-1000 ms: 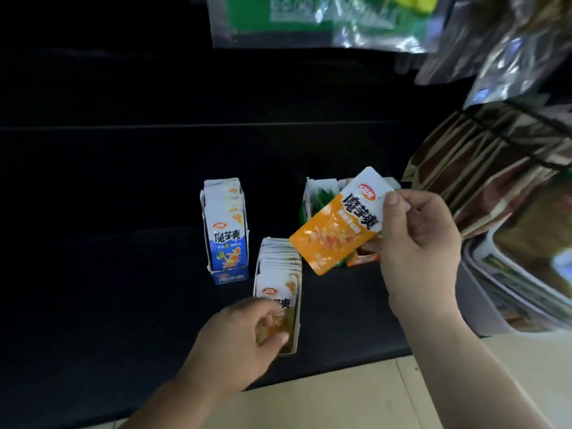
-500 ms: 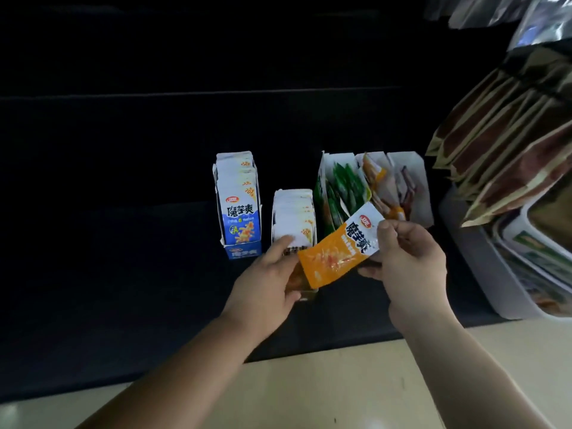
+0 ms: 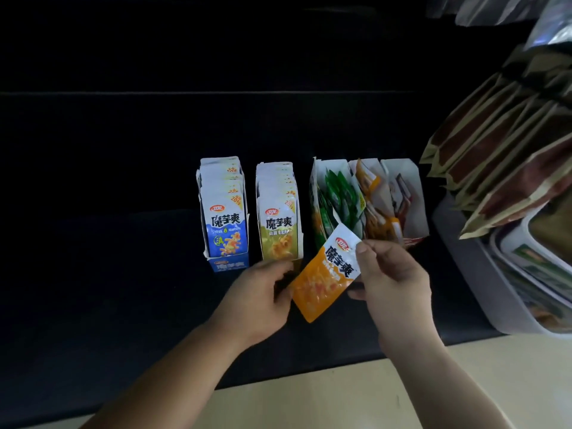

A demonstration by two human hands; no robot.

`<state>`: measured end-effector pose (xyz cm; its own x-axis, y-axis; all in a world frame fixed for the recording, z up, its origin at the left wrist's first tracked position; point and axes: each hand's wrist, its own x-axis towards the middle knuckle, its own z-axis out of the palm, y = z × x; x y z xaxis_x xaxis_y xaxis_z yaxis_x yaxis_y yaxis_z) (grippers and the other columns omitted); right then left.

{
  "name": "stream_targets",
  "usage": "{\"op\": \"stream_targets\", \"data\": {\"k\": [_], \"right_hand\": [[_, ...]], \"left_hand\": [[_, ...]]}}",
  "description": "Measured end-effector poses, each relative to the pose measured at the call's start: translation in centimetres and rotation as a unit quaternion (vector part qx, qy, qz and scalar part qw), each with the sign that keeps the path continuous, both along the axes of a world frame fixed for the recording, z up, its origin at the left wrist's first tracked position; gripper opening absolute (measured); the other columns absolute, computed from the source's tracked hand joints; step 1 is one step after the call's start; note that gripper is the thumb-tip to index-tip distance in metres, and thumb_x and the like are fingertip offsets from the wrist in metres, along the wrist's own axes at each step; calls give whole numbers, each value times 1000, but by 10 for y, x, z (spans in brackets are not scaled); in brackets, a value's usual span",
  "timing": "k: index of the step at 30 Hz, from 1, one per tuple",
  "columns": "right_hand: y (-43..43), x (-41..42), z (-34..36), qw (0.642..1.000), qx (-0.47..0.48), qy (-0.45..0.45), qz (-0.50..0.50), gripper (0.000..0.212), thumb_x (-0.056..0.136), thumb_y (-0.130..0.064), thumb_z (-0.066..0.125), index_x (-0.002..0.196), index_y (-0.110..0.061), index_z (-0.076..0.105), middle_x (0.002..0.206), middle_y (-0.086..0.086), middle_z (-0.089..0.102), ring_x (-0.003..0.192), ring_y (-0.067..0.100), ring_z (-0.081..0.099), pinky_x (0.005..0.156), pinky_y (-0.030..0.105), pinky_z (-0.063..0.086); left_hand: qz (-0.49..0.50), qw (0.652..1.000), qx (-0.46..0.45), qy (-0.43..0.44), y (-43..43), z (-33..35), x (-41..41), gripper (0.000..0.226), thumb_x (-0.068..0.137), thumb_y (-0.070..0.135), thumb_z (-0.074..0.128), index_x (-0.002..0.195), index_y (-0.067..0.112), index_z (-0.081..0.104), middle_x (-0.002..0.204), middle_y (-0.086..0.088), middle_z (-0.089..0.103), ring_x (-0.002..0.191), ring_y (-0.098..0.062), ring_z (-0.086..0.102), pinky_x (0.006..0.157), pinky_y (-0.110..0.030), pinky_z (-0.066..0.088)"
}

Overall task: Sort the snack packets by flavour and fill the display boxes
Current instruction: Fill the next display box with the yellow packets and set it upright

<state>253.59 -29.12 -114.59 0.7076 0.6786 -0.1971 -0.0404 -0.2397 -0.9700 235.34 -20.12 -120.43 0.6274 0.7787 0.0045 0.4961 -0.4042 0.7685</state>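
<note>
Your right hand (image 3: 393, 283) pinches an orange 魔芋爽 packet (image 3: 325, 283) at centre frame; your left hand (image 3: 257, 301) curls its fingers (image 3: 275, 267) beside it, grip unclear.

Orange packet (image 3: 325, 277) brought down from its raised position, now tilted low between both hands, right hand (image 3: 393, 283) lowered with it, left hand (image 3: 257, 301) drawn back off the olive front packet (image 3: 280, 233), now uncovered just above its knuckles.
</note>
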Motion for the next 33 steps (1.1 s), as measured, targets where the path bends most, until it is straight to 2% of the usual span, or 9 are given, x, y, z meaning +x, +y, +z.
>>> {"op": "stream_targets", "data": {"k": [2, 6, 12, 16, 21, 25, 28, 31, 33], "right_hand": [[-3, 2, -4, 1000, -8, -2, 7, 9, 101, -29, 66, 96, -24, 72, 89, -4, 79, 84, 20, 76, 63, 32, 63], [-7, 8, -7, 1000, -21, -10, 18, 10, 102, -28, 65, 97, -24, 73, 88, -2, 79, 81, 19, 75, 61, 28, 61], [-7, 11, -8, 999, -27, 3, 18, 11, 101, -29, 65, 97, -22, 72, 87, -3, 79, 79, 16, 76, 64, 30, 62], [-11, 17, -9, 999, -20, -12, 44, 11, 101, -28, 65, 98, -22, 74, 88, -3, 79, 80, 15, 75, 63, 27, 61], [-14, 24, -4, 1000, 20, 13, 7, 8, 98, -25, 71, 102, -23, 77, 94, 2, 79, 93, 22, 76, 84, 48, 62], [-23, 27, -4, 997, 13, 69, -10, 23, 95, -30, 74, 117, -32, 69, 99, -2, 79, 95, 21, 77, 83, 50, 63], [-31, 29, 1, 996, 6, 76, 42, 19, 91, -19, 77, 109, -25, 73, 100, 1, 78, 93, 23, 76, 72, 44, 66], [-32, 36, 11, 991, 63, 79, 86, 38, 78, -20, 84, 115, -16, 76, 114, 4, 76, 102, 23, 75, 83, 38, 64], [-27, 45, 15, 990, 85, 71, 92, 50, 74, -16, 86, 122, -12, 73, 128, 4, 71, 108, 20, 74, 94, 35, 61]], "left_hand": [[19, 1000, 8, 16, 2, -5, -4, 49, 93, 25, 72, 141, 23, 61, 130, 11, 64, 120, -7, 61, 102, -32, 54], [53, 998, -19, 6, 15, -1, 1, 55, 94, 27, 72, 146, 24, 55, 125, 15, 59, 116, -3, 59, 97, -29, 55], [33, 998, -25, 41, 17, 5, 19, 58, 100, 28, 62, 155, 27, 44, 148, 7, 54, 135, -8, 50, 107, -25, 43], [35, 998, -49, -8, -8, 14, 29, 46, 99, 47, 60, 143, 36, 54, 137, 20, 59, 124, 0, 57, 102, -32, 52], [17, 971, -236, -33, -29, 26, 52, 23, 94, 23, 74, 110, 38, 68, 86, 10, 75, 80, -5, 73, 77, -35, 62], [68, 964, -236, -99, -25, 46, 67, 12, 98, 17, 69, 97, 29, 72, 84, 10, 76, 63, 3, 67, 51, -12, 46], [97, 960, -224, -139, -14, 64, 92, 10, 101, 17, 65, 103, 24, 72, 90, 5, 76, 51, -2, 64, 43, -17, 44], [99, 956, -224, -161, 4, 79, 122, 10, 101, 18, 66, 104, 23, 74, 93, 3, 77, 61, -9, 71, 48, -24, 53], [111, 953, -227, -167, 14, 86, 139, 8, 100, 23, 68, 101, 27, 76, 95, 6, 78, 80, -12, 76, 67, -31, 63]]}}
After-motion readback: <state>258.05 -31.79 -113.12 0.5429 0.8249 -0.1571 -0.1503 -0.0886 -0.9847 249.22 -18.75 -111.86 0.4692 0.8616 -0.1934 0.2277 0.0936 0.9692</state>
